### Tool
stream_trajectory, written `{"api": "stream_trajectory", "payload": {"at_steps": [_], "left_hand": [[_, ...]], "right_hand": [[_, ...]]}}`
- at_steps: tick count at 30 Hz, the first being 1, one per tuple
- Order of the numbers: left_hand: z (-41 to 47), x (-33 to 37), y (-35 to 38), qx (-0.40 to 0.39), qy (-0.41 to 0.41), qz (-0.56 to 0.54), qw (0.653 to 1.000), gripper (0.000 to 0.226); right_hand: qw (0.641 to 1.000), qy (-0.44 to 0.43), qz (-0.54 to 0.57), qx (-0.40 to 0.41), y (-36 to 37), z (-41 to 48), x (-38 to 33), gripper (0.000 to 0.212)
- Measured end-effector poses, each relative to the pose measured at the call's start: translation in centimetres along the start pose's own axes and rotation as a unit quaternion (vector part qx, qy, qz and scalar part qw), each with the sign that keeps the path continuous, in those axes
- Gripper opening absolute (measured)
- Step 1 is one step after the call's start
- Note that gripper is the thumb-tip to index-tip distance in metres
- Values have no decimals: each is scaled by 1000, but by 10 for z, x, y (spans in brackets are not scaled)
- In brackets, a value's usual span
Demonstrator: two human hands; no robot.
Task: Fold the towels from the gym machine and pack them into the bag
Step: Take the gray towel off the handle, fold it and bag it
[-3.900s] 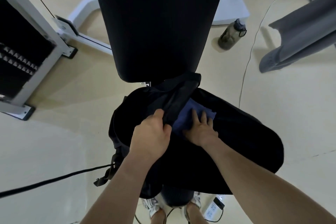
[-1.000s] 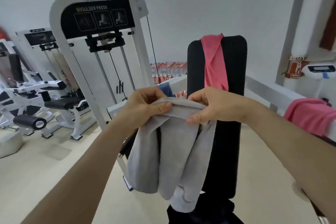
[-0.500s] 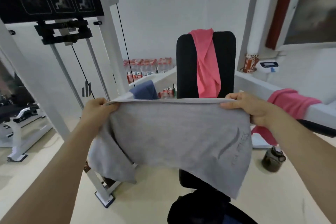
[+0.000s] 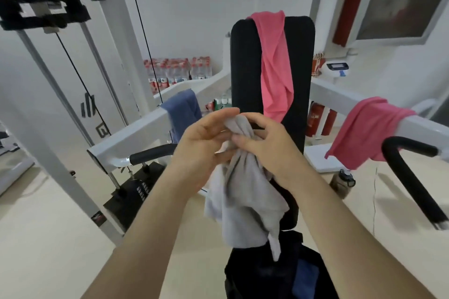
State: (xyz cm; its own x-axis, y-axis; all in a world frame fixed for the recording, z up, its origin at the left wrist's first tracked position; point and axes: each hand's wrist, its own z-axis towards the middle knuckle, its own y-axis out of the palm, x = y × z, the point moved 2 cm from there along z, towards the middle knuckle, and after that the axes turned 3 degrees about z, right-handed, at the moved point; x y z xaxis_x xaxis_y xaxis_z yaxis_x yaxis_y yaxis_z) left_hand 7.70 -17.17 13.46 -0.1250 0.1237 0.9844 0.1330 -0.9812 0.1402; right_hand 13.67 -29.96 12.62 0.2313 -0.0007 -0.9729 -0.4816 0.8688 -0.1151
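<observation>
Pinching with both hands, left hand (image 4: 201,143) and right hand (image 4: 264,145) pressed close together, clamped on bunched top of grey towel (image 4: 243,201). Hanging straight down from grip, long axis vertical, lowest tip just over black bag (image 4: 262,274), directly beneath, slightly toward right forearm.

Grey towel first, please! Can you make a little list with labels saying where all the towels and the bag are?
Grey towel: bunched, hanging over the black bag
Left hand: grips its top
Right hand: grips its top
Black bag: open below, packed blue towel inside
Pink towel one: draped over the backrest
Pink towel two: draped over the right white bar
Hanging blue towel: draped over the left white bar
</observation>
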Motion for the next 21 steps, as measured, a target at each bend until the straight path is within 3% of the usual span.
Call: {"api": "stream_trajectory", "payload": {"at_steps": [3,5,7,9,12,13,15,18,21], "left_hand": [[-5,-3,-1,51,77,220,971,42],[-14,-13,6,90,46,224,969,21],[-23,-24,13,96,15,181,979,16],[-30,-27,10,62,29,157,985,21],[-36,-20,7,-108,38,144,983,65],[-37,-18,7,-137,49,187,972,68],[-35,-12,5,-97,120,325,933,52],[-33,3,2,-7,200,433,879,16],[-30,21,-8,17,211,442,872,25]], "right_hand": [[988,63,123,66,-14,3,10,23],[968,106,209,91,-16,7,12,19],[960,118,231,105,-18,11,12,17],[961,119,232,93,-17,15,13,18],[961,135,235,58,-17,19,14,17],[961,138,236,44,-19,19,14,17],[962,140,233,5,-21,21,14,16],[983,119,136,-41,-21,24,15,20],[988,61,-82,-118,-24,27,7,38]]}}
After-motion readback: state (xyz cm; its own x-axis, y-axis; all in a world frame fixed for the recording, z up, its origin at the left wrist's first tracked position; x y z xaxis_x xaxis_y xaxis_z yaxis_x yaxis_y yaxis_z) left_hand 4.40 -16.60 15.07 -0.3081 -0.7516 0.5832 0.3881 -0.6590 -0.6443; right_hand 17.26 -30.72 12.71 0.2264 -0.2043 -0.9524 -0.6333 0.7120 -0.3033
